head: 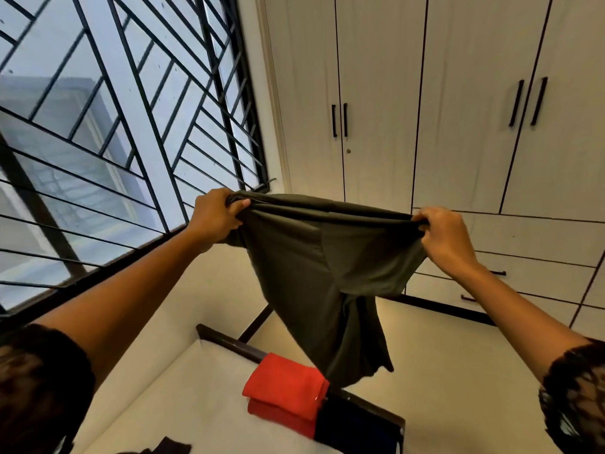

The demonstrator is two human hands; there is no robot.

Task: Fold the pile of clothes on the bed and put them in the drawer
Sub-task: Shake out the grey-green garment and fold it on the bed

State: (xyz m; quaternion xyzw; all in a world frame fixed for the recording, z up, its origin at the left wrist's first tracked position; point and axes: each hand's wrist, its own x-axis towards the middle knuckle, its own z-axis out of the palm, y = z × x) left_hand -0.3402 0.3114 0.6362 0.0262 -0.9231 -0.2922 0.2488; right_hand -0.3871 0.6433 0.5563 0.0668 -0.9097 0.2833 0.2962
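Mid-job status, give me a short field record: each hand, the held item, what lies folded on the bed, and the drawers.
left hand: grips one top corner of the olive garment
right hand: grips the other top corner
olive garment: held up, spread between the hands, hanging above the bed, not yet folded
red garment: folded, on the bed by its frame
dark garment: folded, beside the red one
drawers: in the wardrobe ahead, those visible closed

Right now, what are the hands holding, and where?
Both hands hold one dark olive garment up in the air: the left hand and the right hand each grip a bunched end of its top edge.
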